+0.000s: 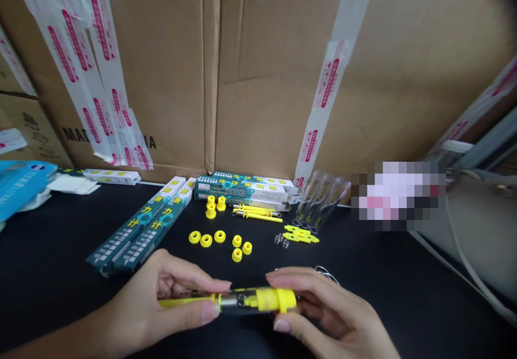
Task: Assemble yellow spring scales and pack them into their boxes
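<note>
A clear tube lies level between my hands, with a yellow rod and a metal spring inside it. My left hand pinches its left part between thumb and fingers. At the tube's right end sits a yellow cap, and my right hand has its thumb and fingers around that end. Beyond my hands are yellow rings, smaller yellow collars, yellow caps, yellow rods with springs, flat yellow pieces and small springs.
Printed long boxes lie at the left, and more boxes at the back. Several clear tubes stand right of these. Metal rings lie behind my right hand. Large cartons form the back wall; a pale bag is at right.
</note>
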Available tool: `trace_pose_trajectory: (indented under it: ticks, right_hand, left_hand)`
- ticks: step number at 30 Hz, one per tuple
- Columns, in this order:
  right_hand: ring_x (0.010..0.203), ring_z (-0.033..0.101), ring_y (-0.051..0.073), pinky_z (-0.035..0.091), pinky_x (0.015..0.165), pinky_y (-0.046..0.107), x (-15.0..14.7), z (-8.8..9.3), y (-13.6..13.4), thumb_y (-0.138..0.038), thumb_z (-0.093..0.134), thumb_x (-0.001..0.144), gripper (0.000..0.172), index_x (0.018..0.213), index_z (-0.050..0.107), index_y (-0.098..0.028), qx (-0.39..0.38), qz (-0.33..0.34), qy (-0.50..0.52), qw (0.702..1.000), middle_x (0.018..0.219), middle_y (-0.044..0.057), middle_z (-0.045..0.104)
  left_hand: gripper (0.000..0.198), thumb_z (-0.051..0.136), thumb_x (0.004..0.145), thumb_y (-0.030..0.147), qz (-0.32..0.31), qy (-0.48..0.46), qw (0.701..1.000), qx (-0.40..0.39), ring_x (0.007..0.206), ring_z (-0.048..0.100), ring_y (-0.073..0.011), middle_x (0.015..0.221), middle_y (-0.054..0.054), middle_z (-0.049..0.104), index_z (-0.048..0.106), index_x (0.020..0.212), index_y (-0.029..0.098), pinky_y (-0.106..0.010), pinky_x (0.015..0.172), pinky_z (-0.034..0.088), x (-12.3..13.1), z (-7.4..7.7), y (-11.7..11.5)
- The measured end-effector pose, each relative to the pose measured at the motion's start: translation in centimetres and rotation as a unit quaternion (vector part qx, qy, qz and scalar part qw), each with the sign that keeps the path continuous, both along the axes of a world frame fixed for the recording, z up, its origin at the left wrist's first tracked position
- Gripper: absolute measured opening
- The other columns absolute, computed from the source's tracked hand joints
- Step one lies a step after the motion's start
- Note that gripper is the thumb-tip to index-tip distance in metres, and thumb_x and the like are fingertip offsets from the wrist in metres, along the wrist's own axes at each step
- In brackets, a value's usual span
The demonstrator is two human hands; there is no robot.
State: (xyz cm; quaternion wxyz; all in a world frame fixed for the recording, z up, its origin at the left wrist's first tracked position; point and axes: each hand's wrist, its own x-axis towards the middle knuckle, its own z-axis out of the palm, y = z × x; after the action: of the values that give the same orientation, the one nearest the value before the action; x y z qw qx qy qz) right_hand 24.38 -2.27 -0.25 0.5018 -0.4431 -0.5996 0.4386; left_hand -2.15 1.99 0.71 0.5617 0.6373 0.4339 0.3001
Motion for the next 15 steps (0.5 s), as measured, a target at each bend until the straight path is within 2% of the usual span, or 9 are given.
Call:
trace_pose_trajectory:
  ticks: [3,6,11,15]
  right_hand:
    - [0.088,0.081,0.019,0.066,0.079,0.017,0.20,0.03,-0.02,-0.016,0.088,0.079,0.032,0.101,0.087,-0.039,-0.007,0.013,0.013,1.000,0.104,0.000,0.081]
    - [0.088,0.082,0.019,0.066,0.081,0.018,0.32,-0.19,-0.02,-0.014,0.090,0.077,0.037,0.104,0.086,-0.040,-0.047,0.020,0.049,0.998,0.101,-0.001,0.082]
    - [0.084,0.082,0.019,0.066,0.079,0.019,0.31,-0.01,0.16,-0.018,0.094,0.073,0.026,0.092,0.088,-0.035,-0.098,0.004,0.080,0.992,0.093,0.000,0.082]
    - [0.091,0.079,0.019,0.064,0.083,0.018,0.11,0.39,0.16,-0.015,0.092,0.074,0.023,0.085,0.088,-0.035,-0.075,-0.006,0.085,0.994,0.098,0.001,0.082]
  left_hand:
    - [0.017,0.081,0.078,0.032,0.020,-0.003,1.000,0.003,0.061,0.072,-0.0174,0.076,0.002,0.084,0.088,0.094,0.034,-0.023,0.056,0.048,0.34,0.54,-0.57]
    - [0.017,0.080,0.078,0.030,0.034,-0.004,0.999,0.007,0.064,0.073,-0.0174,0.078,0.003,0.084,0.088,0.093,0.034,-0.023,0.058,0.051,0.53,0.79,-0.87]
    - [0.018,0.082,0.077,0.030,0.027,-0.001,1.000,0.004,0.074,0.079,-0.0187,0.082,0.003,0.086,0.088,0.094,0.032,-0.020,0.064,0.055,0.31,0.79,-0.63]
    - [0.018,0.083,0.077,0.029,0.029,-0.001,1.000,0.006,0.076,0.081,-0.0191,0.084,0.003,0.086,0.088,0.094,0.031,-0.019,0.066,0.057,0.27,0.95,-0.53]
